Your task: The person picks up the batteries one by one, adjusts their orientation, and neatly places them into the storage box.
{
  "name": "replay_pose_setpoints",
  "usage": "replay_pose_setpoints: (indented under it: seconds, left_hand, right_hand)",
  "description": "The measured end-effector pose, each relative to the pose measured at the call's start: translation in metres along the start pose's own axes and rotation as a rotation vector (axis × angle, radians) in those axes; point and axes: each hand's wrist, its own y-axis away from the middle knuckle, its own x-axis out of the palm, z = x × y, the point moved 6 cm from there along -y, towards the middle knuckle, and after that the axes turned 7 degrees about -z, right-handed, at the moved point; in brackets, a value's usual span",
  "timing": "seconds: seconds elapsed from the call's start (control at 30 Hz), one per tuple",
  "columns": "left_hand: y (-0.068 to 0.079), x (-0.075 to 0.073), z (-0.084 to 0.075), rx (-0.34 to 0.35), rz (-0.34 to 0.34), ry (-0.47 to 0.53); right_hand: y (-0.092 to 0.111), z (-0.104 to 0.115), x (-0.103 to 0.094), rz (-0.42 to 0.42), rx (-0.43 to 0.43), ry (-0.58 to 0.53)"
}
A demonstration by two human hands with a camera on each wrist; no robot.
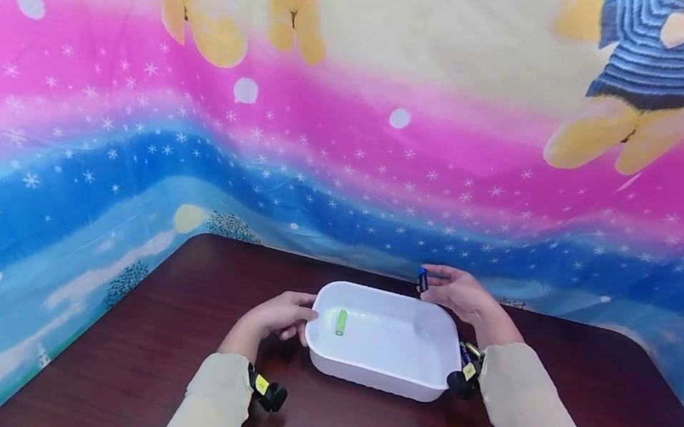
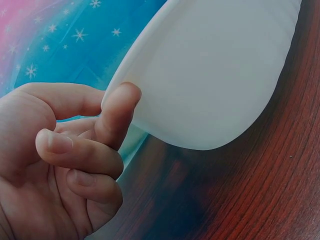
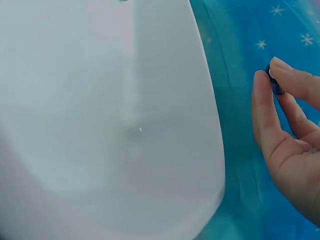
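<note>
A white plastic basin point(image 1: 385, 378) stands on the dark table. My left hand point(image 1: 283, 315) is at its left end, pinching the rim between thumb and forefinger; the other fingers point(image 2: 95, 187) curl below, beside the basin's outer wall point(image 2: 215, 80). Inside the basin, toward the left, lies a green battery point(image 1: 341, 322). Past the basin's far right corner, my right hand point(image 1: 455, 291) pinches a dark blue battery point(image 1: 423, 280) between thumb and fingertips. In the right wrist view that battery point(image 3: 275, 82) is mostly covered by the fingers, with one end showing.
Small blue and yellowish cylinders point(image 1: 472, 350) show beside the basin's right end, partly hidden by the right wrist camera point(image 1: 464, 381). The dark wooden table point(image 1: 122, 358) reaches back to a patterned cloth point(image 1: 352, 135) hanging behind it.
</note>
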Motion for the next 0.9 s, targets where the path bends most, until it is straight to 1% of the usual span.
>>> replay_pose_setpoints:
  seconds: [0.3, 0.5, 0.73, 0.9]
  left_hand:
    - [0.004, -0.002, -0.001, 0.005, 0.000, 0.000]
    - [0.001, -0.003, 0.001, 0.009, -0.008, -0.003]
    - [-0.001, -0.001, 0.002, -0.005, -0.009, 0.010]
    - [-0.001, -0.001, 0.001, -0.012, -0.014, 0.003]
  right_hand:
    - [-0.009, 0.003, 0.007, 0.046, -0.040, -0.016]
    - [-0.014, 0.005, 0.016, 0.087, -0.087, -0.008]
    - [-0.020, 0.006, 0.023, 0.116, -0.127, 0.012]
    - [-0.025, 0.005, 0.029, 0.128, -0.126, 0.018]
